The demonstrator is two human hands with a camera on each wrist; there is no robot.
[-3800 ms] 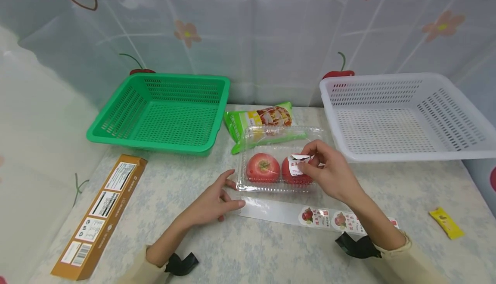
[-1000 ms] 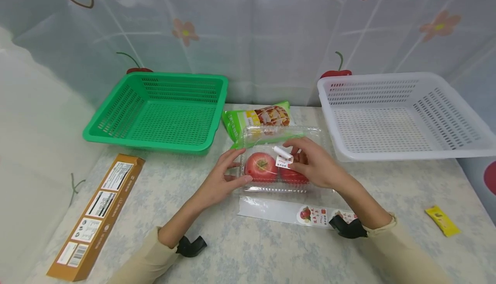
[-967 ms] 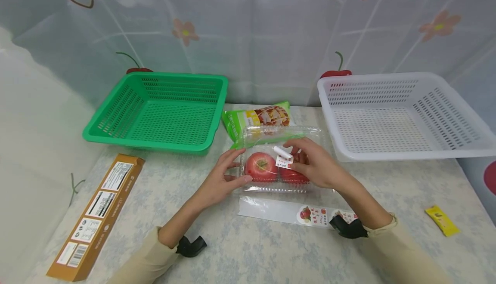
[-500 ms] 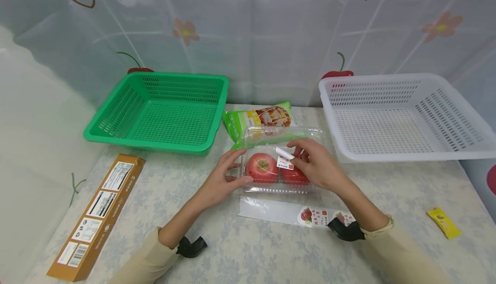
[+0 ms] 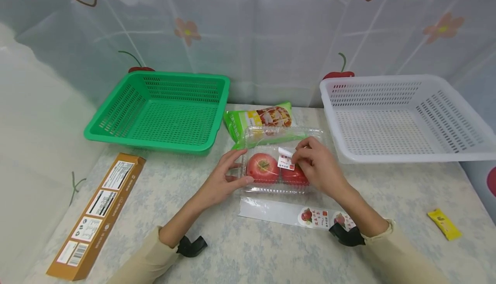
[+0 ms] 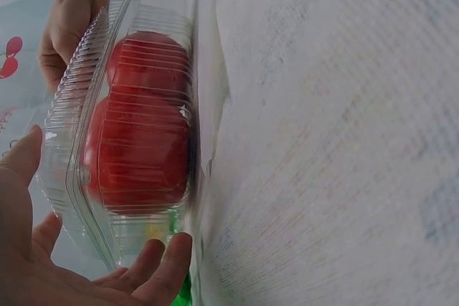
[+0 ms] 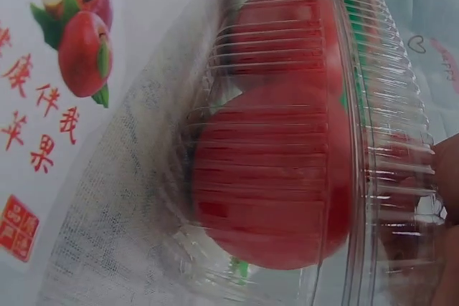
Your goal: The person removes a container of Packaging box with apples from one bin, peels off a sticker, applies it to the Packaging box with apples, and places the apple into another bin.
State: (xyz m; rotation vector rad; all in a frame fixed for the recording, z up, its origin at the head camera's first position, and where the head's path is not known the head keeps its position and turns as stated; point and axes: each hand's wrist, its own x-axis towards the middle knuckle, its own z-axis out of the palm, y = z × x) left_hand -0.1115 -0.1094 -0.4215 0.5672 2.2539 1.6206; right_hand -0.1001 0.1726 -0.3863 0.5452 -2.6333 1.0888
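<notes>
A clear plastic clamshell box [image 5: 271, 189] sits closed in mid-table with two round red fruits [image 5: 263, 168] inside, side by side. My right hand [image 5: 319, 165] pinches the right edge of a white printed sticker [image 5: 286, 160], which lies over the lid above the right fruit. At the box's left side, my left hand [image 5: 221, 183] rests with its fingers spread and thumb apart, touching the front left corner. The left wrist view shows the left fingers [image 6: 168, 266] loosely bent beside the box. A backing strip [image 5: 271, 211] with more apple stickers lies in front, partly under the right forearm.
Behind the box lies a green snack bag [image 5: 271, 116]. A green basket [image 5: 155, 146] stands at back left, a white basket [image 5: 418, 157] at back right. A long brown carton [image 5: 116, 202] lies left; a small yellow packet [image 5: 444, 224] lies right.
My left hand has moved from the table onto the box's left side. The sticker has moved left, turned, and its curled top has flattened; my right hand has shifted to its right edge.
</notes>
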